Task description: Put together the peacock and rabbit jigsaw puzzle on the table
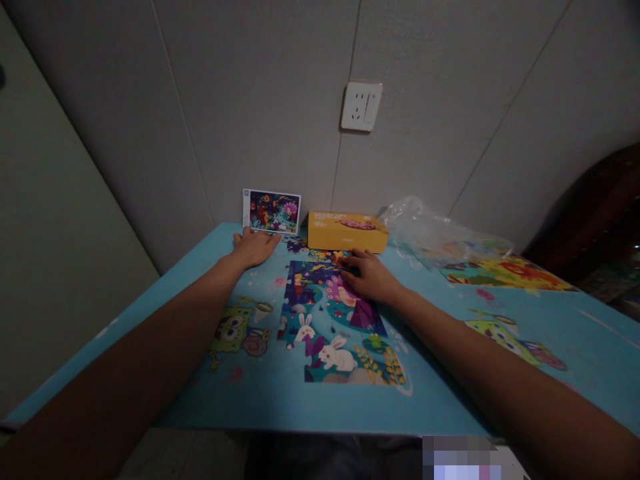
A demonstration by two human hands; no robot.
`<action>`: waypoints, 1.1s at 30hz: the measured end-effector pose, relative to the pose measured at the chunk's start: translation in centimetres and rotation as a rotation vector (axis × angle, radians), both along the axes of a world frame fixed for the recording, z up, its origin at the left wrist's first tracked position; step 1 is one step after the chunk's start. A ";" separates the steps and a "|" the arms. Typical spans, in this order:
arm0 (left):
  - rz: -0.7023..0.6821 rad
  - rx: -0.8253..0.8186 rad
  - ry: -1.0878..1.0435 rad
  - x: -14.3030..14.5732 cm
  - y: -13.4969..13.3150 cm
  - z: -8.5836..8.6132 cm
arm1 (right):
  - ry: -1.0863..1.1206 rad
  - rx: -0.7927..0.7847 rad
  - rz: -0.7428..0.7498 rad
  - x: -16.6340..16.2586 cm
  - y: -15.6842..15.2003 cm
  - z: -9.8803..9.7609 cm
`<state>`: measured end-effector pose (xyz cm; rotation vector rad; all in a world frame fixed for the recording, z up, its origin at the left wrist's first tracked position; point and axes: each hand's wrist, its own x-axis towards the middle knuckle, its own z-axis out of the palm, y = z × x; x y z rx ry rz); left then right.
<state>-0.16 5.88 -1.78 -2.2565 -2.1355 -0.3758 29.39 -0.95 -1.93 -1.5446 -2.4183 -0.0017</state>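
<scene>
Shows left hand (pixel 254 249) splayed, released, beside one card (pixel 274 212); right hand (pixel 371 275) curled over one puzzle (pixel 320 310) with two rabbits (pixel 339 356), cannot tell if gripping.

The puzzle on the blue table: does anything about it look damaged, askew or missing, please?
No damage stands out. The outline of the puzzle looks odd, though: its lower left corner is missing, and the blue table shows there. The right hand covers part of the upper right, so I cannot judge that area.

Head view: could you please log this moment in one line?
left hand: before picture card; right hand: at upper right of puzzle; puzzle: incomplete; yellow box: behind puzzle
</scene>
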 end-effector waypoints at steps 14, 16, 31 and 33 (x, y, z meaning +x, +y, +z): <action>-0.387 0.123 0.115 3.3 -1.4 0.1 | 0.005 0.009 -0.008 -0.4 -0.5 0.4; -0.328 0.156 0.121 3.3 -1.4 0.3 | 0.009 0.012 -0.001 -0.3 -0.5 0.3; -0.278 0.134 0.119 2.7 -1.4 -0.1 | 0.019 -0.001 0.003 -0.2 -0.2 0.1; -0.228 0.091 0.125 2.7 -1.4 -0.1 | 0.019 -0.003 -0.001 -0.2 -0.2 0.1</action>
